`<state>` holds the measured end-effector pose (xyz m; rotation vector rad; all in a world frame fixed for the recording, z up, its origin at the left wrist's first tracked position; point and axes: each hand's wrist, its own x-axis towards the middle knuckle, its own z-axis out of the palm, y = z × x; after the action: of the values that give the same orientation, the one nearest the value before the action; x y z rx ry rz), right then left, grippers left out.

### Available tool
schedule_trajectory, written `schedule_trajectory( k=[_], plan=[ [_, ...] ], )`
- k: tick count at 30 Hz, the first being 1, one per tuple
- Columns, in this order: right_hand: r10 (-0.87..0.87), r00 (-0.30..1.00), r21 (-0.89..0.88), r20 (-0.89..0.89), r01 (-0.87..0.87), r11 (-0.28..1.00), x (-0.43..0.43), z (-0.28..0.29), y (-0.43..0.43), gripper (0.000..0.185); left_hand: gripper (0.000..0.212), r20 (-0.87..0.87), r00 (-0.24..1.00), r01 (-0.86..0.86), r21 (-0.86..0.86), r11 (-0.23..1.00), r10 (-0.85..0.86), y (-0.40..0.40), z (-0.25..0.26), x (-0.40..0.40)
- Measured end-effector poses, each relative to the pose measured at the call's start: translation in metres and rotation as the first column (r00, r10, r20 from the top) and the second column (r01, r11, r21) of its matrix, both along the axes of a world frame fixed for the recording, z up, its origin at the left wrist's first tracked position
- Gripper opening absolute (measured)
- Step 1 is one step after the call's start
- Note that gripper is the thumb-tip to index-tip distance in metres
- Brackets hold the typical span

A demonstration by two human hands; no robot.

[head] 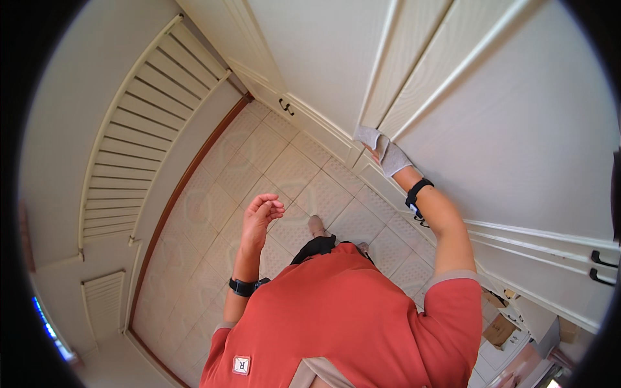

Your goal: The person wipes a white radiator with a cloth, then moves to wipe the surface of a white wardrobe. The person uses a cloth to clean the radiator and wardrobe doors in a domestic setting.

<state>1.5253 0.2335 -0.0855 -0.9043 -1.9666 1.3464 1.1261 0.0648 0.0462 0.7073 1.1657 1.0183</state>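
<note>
A grey cloth (395, 157) lies wrapped over most of my right hand (373, 151), with only some fingers showing below it. That hand holds the cloth against the tall white cabinet doors (388, 87), close to the seam between two panels. My left hand (263, 213) hangs in front of my body above the tiled floor, holding nothing, its fingers loosely curled and slightly apart. A dark band circles each wrist.
Black handles (286, 106) stick out from the lower drawers, and more black handles (601, 267) are at the right. A white slatted radiator (140, 131) lines the left wall above a brown skirting board (194, 169). Cardboard boxes (499, 331) sit at lower right.
</note>
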Motion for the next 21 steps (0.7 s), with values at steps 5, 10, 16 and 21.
schedule_trajectory(
  k=[5,10,16,21],
  plan=[
    [-0.1,0.877,0.111,0.47,0.054,0.992,0.003,-0.05,-0.003,0.058,0.019,0.005,1.0,-0.021,-0.019,1.0,0.021,0.013,0.005,-0.022],
    [-0.533,0.671,0.423,0.516,0.342,0.839,-0.015,-0.06,-0.008,0.046,0.019,0.029,0.999,0.036,0.008,0.999,-0.036,0.041,0.008,-0.035],
    [-0.592,0.685,0.846,0.426,-0.071,0.528,-0.043,0.052,0.008,0.043,0.019,0.069,0.991,0.113,0.066,0.991,-0.117,0.075,0.002,-0.046],
    [-0.795,0.524,0.925,0.305,0.037,0.379,-0.081,0.151,0.022,0.064,0.018,0.09,0.981,0.162,0.118,0.98,-0.173,0.097,0.002,-0.056]
  ],
)
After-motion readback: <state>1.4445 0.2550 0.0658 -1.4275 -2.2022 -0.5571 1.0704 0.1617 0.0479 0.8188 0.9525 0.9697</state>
